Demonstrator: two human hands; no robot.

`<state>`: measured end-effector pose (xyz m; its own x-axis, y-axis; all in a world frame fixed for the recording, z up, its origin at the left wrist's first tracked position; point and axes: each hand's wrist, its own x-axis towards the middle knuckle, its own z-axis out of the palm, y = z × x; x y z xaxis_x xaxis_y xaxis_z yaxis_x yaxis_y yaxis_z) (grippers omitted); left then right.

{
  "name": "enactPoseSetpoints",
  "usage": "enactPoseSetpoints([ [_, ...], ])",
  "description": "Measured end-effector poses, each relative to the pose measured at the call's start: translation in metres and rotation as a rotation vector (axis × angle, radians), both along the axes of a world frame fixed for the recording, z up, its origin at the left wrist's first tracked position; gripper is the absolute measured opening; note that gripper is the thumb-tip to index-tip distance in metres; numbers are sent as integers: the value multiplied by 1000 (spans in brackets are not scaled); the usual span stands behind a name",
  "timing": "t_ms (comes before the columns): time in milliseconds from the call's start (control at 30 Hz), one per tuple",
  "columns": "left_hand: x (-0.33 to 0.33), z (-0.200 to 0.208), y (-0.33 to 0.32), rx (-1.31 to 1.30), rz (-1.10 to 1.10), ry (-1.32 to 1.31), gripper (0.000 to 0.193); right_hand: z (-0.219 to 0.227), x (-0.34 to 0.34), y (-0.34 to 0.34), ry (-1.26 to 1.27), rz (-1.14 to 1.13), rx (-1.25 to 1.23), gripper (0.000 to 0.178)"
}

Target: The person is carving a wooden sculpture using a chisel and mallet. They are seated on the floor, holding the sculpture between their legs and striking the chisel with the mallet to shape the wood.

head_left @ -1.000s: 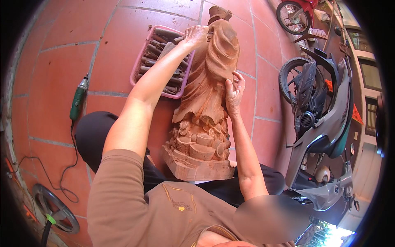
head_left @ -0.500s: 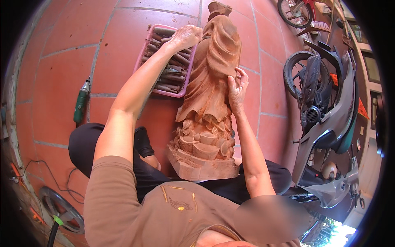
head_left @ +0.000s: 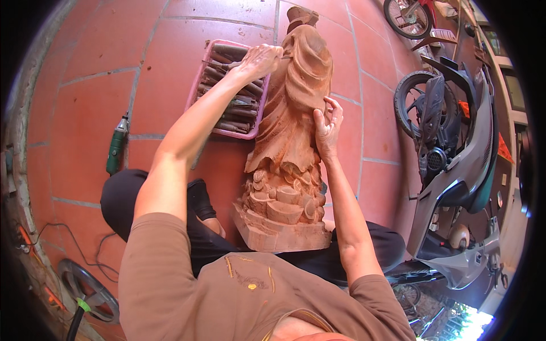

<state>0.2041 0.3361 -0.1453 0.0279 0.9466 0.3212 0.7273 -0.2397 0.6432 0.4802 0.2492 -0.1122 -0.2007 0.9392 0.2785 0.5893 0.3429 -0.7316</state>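
A reddish-brown carved wooden statue [head_left: 287,131] with flowing robe folds lies lengthwise before me, its base toward my lap. My left hand [head_left: 261,61] is closed, knuckles up, at the upper left of the statue. A thin carving tool [head_left: 286,57] pokes out from its fingers and meets the wood; the handle is hidden in my grip. My right hand [head_left: 329,128] rests against the statue's right side, thumb and fingers apart. Just left of the statue, partly under my left forearm, stands a pink plastic basket [head_left: 263,111] filled with several wood-handled chisels [head_left: 242,112].
A green rotary power tool [head_left: 116,146] lies on the red tiled floor [head_left: 91,119] at left. A black cable [head_left: 85,256] and a wheel [head_left: 88,290] are at lower left. A motor scooter [head_left: 455,170] stands at right, another bike's wheel [head_left: 408,16] behind it. My crossed legs flank the statue's base.
The view has shifted slightly. My left hand with the carving tool has moved a little toward me along the statue. My right hand keeps its place on the statue's side.
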Motion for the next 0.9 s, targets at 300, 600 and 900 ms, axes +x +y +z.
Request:
enactPoseSetpoints([
  [300, -16, 16, 1, 3, 118, -56, 17, 8, -3, -1, -13, 14, -10, 58],
  [600, 13, 11, 29, 14, 198, 91, 22, 13, -8, -3, 36, 12, 21, 62],
  [900, -3, 30, -28, 36, -144, 108, 15, 12, -5, -5, 28, -3, 37, 56],
])
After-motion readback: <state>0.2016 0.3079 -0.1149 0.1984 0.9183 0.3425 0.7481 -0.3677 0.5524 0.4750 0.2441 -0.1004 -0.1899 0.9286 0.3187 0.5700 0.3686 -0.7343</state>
